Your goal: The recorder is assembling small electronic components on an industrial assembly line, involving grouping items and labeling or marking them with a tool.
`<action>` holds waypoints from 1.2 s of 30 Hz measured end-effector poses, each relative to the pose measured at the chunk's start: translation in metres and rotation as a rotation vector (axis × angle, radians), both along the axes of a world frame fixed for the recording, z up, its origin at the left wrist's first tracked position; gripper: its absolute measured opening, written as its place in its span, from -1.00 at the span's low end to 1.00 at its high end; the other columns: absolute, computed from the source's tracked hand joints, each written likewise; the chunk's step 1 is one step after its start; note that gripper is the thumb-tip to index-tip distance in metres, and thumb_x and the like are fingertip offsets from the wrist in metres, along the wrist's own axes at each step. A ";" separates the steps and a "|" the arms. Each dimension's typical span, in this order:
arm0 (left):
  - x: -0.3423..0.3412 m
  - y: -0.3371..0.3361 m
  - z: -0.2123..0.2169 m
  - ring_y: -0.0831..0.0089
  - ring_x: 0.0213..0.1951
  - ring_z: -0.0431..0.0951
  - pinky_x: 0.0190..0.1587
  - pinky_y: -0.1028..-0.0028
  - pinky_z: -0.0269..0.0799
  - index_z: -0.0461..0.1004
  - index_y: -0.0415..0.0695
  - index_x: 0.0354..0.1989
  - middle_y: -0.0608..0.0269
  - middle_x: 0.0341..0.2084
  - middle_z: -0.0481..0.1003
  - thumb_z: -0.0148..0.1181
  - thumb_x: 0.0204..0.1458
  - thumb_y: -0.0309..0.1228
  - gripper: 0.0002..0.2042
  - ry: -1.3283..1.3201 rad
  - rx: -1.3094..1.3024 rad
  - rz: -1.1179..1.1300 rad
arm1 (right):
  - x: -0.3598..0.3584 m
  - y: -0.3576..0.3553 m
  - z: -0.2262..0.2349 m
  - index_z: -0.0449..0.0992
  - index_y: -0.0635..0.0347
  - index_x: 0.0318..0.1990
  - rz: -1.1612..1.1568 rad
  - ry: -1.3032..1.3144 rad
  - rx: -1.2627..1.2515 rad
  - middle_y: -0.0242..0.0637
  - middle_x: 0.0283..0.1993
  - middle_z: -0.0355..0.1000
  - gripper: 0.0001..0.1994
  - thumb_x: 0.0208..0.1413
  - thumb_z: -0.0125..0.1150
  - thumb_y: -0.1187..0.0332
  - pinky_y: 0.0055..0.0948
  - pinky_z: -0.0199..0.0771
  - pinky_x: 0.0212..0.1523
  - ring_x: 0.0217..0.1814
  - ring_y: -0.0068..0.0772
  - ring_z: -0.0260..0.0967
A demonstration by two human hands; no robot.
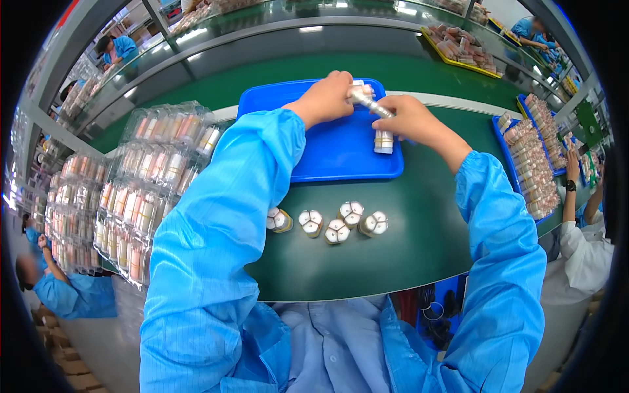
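Note:
Over the blue tray (314, 171), my left hand (327, 98) is closed around a bundle of small pale tubes (360, 90) near the tray's far right corner. My right hand (413, 120) pinches a slim silvery tube (382, 111), whose other end meets that bundle. Another tube bundle (384, 141) with a white end sits just below my right fingers; whether they touch it I cannot tell. Nearer to me, several three-tube bundles (337, 231) stand upright on the green table, white ends up. My left sleeve partly covers the leftmost one.
Stacked clear plastic trays of tubes (152, 167) rise at the left. A blue tray of bundles (532, 160) lies at the right, and a yellow tray of loose tubes (460, 51) is across the green conveyor (216, 108). Co-workers in blue (75, 295) and white (576, 265) are on both sides.

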State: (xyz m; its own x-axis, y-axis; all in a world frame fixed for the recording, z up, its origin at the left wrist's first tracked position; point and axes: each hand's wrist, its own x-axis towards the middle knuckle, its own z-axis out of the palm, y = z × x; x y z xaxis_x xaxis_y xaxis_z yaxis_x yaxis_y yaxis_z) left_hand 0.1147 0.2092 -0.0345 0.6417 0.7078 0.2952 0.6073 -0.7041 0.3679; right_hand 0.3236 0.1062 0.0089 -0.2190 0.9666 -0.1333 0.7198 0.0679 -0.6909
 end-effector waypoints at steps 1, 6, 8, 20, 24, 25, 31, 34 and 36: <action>-0.009 -0.002 0.001 -0.05 0.02 0.53 0.10 0.13 0.47 0.42 -0.18 0.19 -0.14 -0.02 0.51 0.40 -0.12 -0.36 -0.39 -0.088 -0.005 0.013 | 0.004 -0.006 0.002 0.59 0.23 0.05 -0.006 0.042 0.046 -0.33 -0.26 0.54 -0.64 0.11 0.39 0.34 -0.49 0.51 -0.45 -0.33 -0.53 0.49; -0.090 -0.063 0.046 0.52 -0.24 0.51 -0.13 0.47 0.47 0.53 -0.19 -0.04 0.29 -0.27 0.52 0.35 -0.04 -0.42 -0.65 -0.272 -0.238 0.075 | 0.020 -0.088 0.027 0.63 0.16 -0.08 0.109 -0.085 0.448 -0.27 -0.23 0.43 -0.76 0.08 0.38 0.39 -0.36 0.45 -0.30 -0.24 -0.34 0.43; -0.121 -0.122 0.072 0.53 -0.16 0.53 -0.07 0.44 0.49 0.51 -0.19 0.04 0.28 -0.17 0.55 0.38 -0.04 -0.47 -0.59 -0.324 -0.368 0.146 | 0.023 -0.130 0.033 0.64 0.12 -0.16 0.193 -0.177 0.525 -0.17 -0.24 0.39 -0.81 0.03 0.39 0.40 -0.22 0.43 -0.16 -0.15 -0.12 0.40; -0.188 -0.256 0.014 0.08 -0.05 0.51 0.01 0.20 0.44 0.53 -0.22 -0.01 0.10 -0.21 0.53 0.52 -0.16 -0.44 -0.52 -0.050 -0.337 0.295 | -0.001 -0.090 0.030 0.59 0.24 -0.20 -0.015 -0.036 0.449 -0.10 -0.12 0.50 -0.84 0.05 0.20 0.46 -0.19 0.50 -0.02 -0.07 -0.05 0.49; -0.198 -0.250 0.019 0.21 0.02 0.51 0.09 0.31 0.42 0.47 -0.19 0.14 0.16 -0.15 0.55 0.44 -0.09 -0.55 -0.46 -0.036 -0.439 0.256 | -0.015 0.023 0.003 0.62 0.20 -0.09 0.122 -0.299 0.675 -0.04 0.09 0.50 -0.75 0.04 0.26 0.44 -0.10 0.49 0.11 0.09 0.05 0.48; -0.208 -0.248 0.021 0.24 0.03 0.51 0.11 0.33 0.42 0.44 -0.18 0.18 0.17 -0.13 0.56 0.41 -0.07 -0.57 -0.45 -0.063 -0.480 0.254 | -0.019 0.041 -0.006 0.62 0.19 -0.08 0.121 -0.342 0.651 -0.04 0.10 0.50 -0.75 0.05 0.29 0.42 -0.10 0.49 0.11 0.09 0.05 0.48; -0.205 -0.203 0.046 0.44 -0.05 0.55 0.03 0.47 0.45 0.46 -0.22 0.15 0.22 -0.04 0.56 0.21 0.20 -0.54 -0.66 -0.361 -0.421 0.373 | -0.034 0.085 -0.028 0.61 0.22 -0.05 0.124 -0.466 0.433 -0.06 -0.05 0.56 -0.65 0.03 0.43 0.26 -0.15 0.53 0.00 -0.04 0.00 0.54; -0.173 -0.175 0.040 0.46 -0.08 0.53 0.01 0.47 0.47 0.46 -0.24 0.14 0.26 -0.04 0.55 0.26 0.22 -0.47 -0.66 -0.596 -0.292 0.259 | -0.048 0.049 0.012 0.59 0.25 -0.08 -0.025 -0.035 0.089 -0.20 -0.36 0.55 -0.56 -0.02 0.51 0.14 -0.34 0.54 -0.46 -0.50 -0.32 0.50; -0.135 -0.168 0.052 0.45 -0.09 0.53 0.01 0.45 0.49 0.46 -0.23 0.15 0.26 -0.05 0.55 0.29 0.21 -0.42 -0.65 -0.710 -0.139 0.198 | -0.056 0.008 0.028 0.59 0.24 -0.07 0.083 0.196 0.097 -0.29 -0.37 0.53 -0.55 -0.01 0.51 0.12 -0.46 0.45 -0.60 -0.60 -0.52 0.41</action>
State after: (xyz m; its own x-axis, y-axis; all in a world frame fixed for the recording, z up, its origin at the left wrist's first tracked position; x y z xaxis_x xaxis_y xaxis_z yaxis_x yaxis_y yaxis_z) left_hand -0.0202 0.0416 0.0180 0.1868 0.8510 0.4908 0.3011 -0.5251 0.7960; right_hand 0.2673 0.1137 0.0365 -0.3111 0.9503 0.0119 0.5616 0.1939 -0.8044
